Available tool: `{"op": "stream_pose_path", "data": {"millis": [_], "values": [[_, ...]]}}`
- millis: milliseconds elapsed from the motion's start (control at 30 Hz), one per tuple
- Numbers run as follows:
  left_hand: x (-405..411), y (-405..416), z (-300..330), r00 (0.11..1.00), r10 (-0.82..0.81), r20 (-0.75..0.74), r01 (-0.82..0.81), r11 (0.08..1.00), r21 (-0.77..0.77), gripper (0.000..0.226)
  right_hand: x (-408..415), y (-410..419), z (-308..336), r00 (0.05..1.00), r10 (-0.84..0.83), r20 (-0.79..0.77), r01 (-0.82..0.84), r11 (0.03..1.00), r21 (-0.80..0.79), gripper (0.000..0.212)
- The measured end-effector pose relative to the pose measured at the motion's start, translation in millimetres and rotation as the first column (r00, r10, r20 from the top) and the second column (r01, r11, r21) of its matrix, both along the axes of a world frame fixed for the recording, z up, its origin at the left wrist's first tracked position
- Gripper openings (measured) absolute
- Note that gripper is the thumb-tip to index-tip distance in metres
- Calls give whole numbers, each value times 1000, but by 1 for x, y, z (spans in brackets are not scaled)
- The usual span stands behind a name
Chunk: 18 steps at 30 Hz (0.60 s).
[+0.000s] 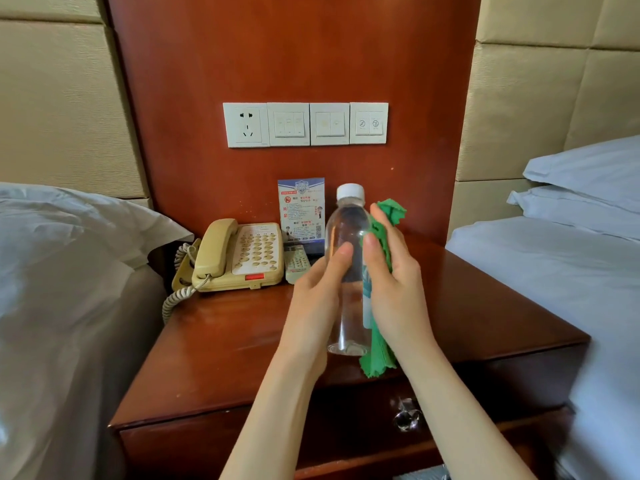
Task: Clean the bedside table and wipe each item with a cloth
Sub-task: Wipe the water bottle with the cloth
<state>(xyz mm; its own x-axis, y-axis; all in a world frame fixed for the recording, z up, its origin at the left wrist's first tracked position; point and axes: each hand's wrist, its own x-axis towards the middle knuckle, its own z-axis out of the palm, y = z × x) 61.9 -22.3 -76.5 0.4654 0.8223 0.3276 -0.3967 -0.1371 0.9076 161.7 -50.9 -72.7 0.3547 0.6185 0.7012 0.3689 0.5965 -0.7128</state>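
One beige telephone point(235, 258) at the left rear of the bedside table point(221, 348), coiled cord hanging over the left edge. Just right of it, one remote control point(297, 263) lying flat, with one printed card point(302, 209) upright behind, against the wooden wall panel. Then one left hand point(318, 299), fingers curled round one clear bottle point(346, 258) with a white cap, held upright above the tabletop, seemingly full of clear liquid. On the bottle's right side, one right hand point(394, 282) pressing one green cloth point(379, 344) against it, thumb on the bottle. Four white wall plates point(304, 123) above.
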Motion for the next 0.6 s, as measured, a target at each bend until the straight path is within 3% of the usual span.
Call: {"op": "stream_pose_path", "data": {"millis": [100, 200, 367, 500, 600], "values": [[-2, 0, -2, 996, -48, -75, 53, 996, 73, 26, 10, -1, 1, 973, 88, -215, -102, 993, -57, 26], [5, -4, -3, 998, -16, -56, 21, 995, 93, 29, 16, -2, 2, 932, 89, -351, -128, 988, -90, 25], [16, -5, -3, 970, 237, 55, -241, 966, 92, 28, 4, 1, -6, 952, 118, -284, -135, 990, -42, 24], [15, 0, -7, 943, 315, 105, -311, 949, -46, 34, -3, 3, -18, 972, 152, -182, -176, 976, -126, 38], [11, 6, -10, 924, 355, 146, -329, 928, -174, 39, -8, 0, -26, 977, 181, -110, -199, 962, -186, 34]]}}
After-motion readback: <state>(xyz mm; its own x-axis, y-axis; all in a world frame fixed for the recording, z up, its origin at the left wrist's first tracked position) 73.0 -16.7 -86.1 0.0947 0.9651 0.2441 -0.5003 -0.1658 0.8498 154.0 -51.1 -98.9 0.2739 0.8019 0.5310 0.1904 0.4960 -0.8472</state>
